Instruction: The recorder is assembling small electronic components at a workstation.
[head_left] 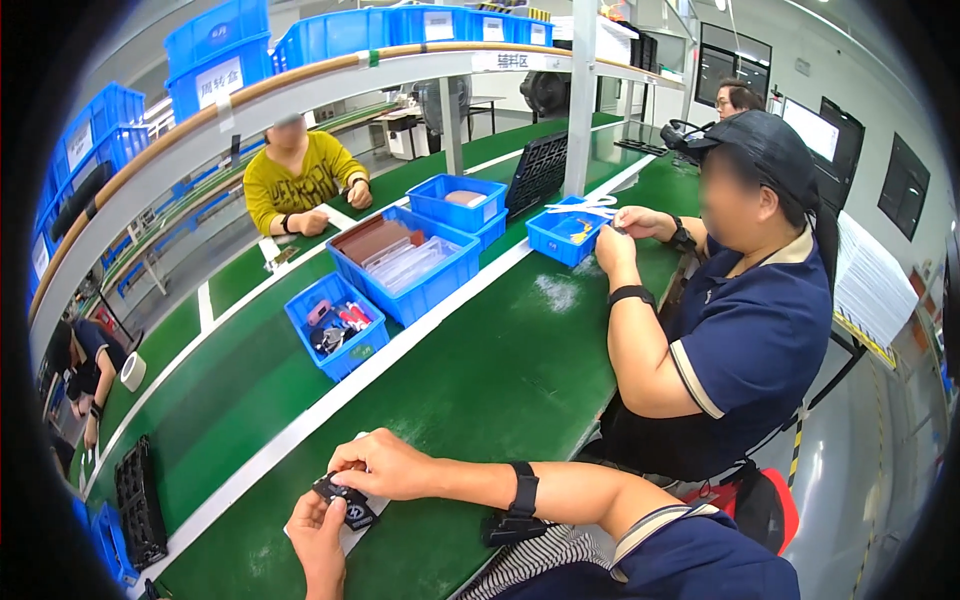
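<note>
Low on the near stretch of the green bench (470, 395), a small black piece (360, 514) is held up between two bare hands, with part of a white sheet (352, 541) showing beside and behind it. Right hand (392, 466): thumb and forefinger pinched on the upper corner, remaining fingers curled. Left hand (316, 535): nearly closed, thumb and fingers gripping the left side; fingertips behind the piece hidden. Right forearm, with black wristband (524, 490), crosses the bench edge from the right. Room to move: green surface extends from the hands forward to a white strip (300, 438) running diagonally; beyond it stand a small blue bin (365, 350) of mixed tools and, just beside that, a larger blue bin (430, 287) of clear plastic parts. To the left, across the strip, lies a black tray (140, 500). To the right, a co-worker (755, 330) in dark blue sits close to the edge, hands raised near another blue bin (553, 246). Markings: black piece bears a round white emblem, with lettering below too small to read. White labels with dark characters are on the overhead bins (355, 35) and shelf rail (300, 88); dark lettering crosses a yellow top (300, 185) worn by a person opposite.
</note>
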